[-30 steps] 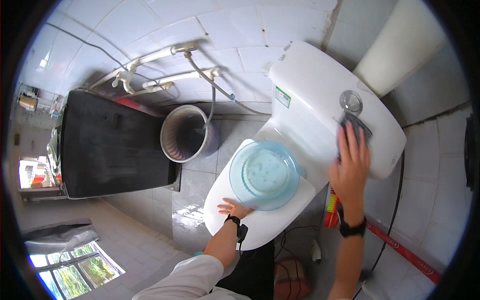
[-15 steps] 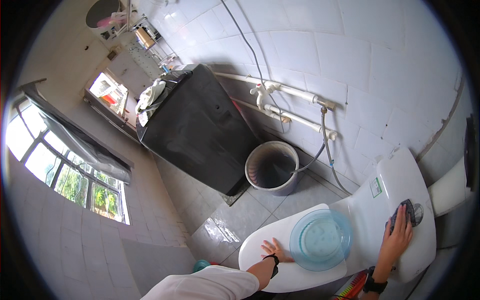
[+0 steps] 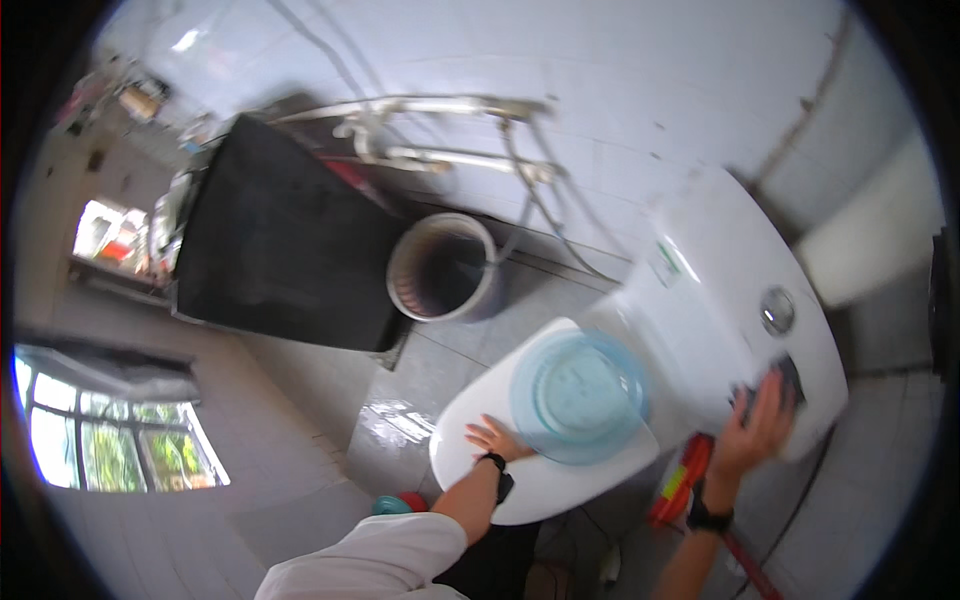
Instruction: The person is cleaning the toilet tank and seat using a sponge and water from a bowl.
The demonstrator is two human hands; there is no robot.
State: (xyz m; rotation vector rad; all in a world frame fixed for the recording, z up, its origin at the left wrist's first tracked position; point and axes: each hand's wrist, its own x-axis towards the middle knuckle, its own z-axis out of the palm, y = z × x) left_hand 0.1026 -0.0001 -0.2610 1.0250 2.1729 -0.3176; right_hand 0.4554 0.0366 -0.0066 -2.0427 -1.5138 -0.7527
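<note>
My left hand (image 3: pixel 497 438) lies on the white closed toilet lid (image 3: pixel 465 478), fingers spread, just left of a translucent blue basin (image 3: pixel 640 395). The basin rests on the lid and seems to hold water. My right hand (image 3: pixel 752 432), blurred by motion, presses a dark grey cloth (image 3: pixel 790 382) onto the top of the white toilet tank (image 3: pixel 735 262). The cloth lies nearer to me than the round silver flush button (image 3: pixel 777 311), which shows uncovered. Part of the cloth is hidden under my fingers.
A bucket (image 3: pixel 490 285) of dark water stands beyond the toilet, beside a black washing machine (image 3: pixel 285 245). White pipes (image 3: pixel 430 107) with a grey hose run along the tiled wall. A red and yellow object (image 3: pixel 683 480) is beside the toilet; a teal bowl (image 3: pixel 390 505) sits at lower left.
My right hand has slid the cloth toward me across the tank top, uncovering the flush button. My left hand stays on the lid. The whole view has turned.
</note>
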